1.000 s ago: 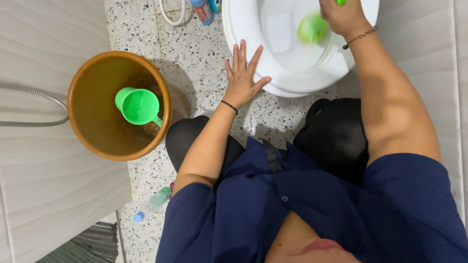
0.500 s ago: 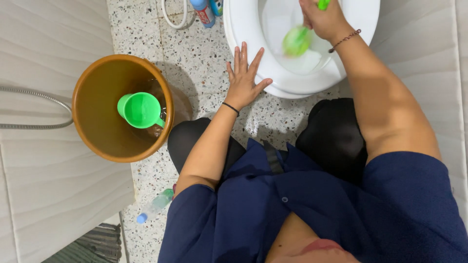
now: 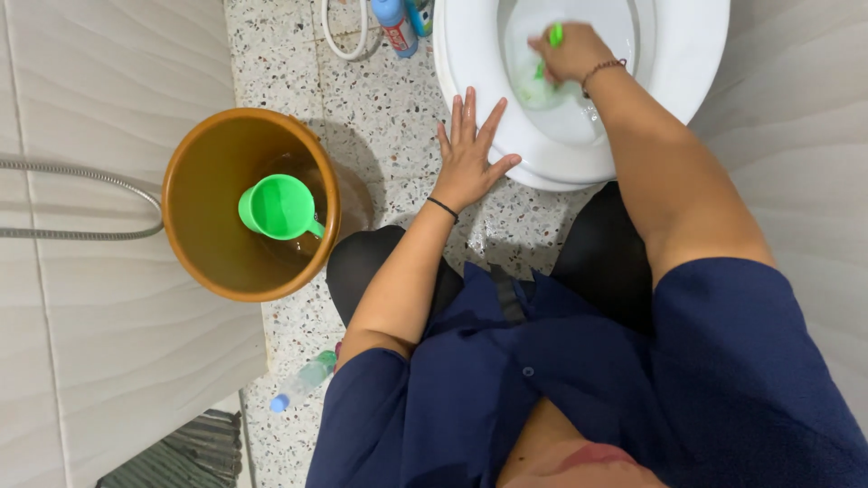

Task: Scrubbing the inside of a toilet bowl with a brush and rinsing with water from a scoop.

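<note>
I squat in front of a white toilet bowl (image 3: 696,54) at the top of the head view. My right hand (image 3: 571,52) is inside the bowl, shut on a green brush handle (image 3: 554,34); the blurred green brush head (image 3: 533,86) is down in the basin. My left hand (image 3: 468,154) lies flat with fingers spread on the bowl's left front rim, a black band on its wrist.
A brown bucket (image 3: 194,185) with a green scoop (image 3: 280,208) inside stands on the speckled floor at the left. A metal hose (image 3: 81,203) crosses the tiled wall. Blue bottles (image 3: 396,23) stand by the toilet base. A clear bottle (image 3: 303,380) lies near my left knee.
My right hand has swept the brush leftward and deeper in the bowl. The left hand has stayed on the rim. The view has shifted slightly.
</note>
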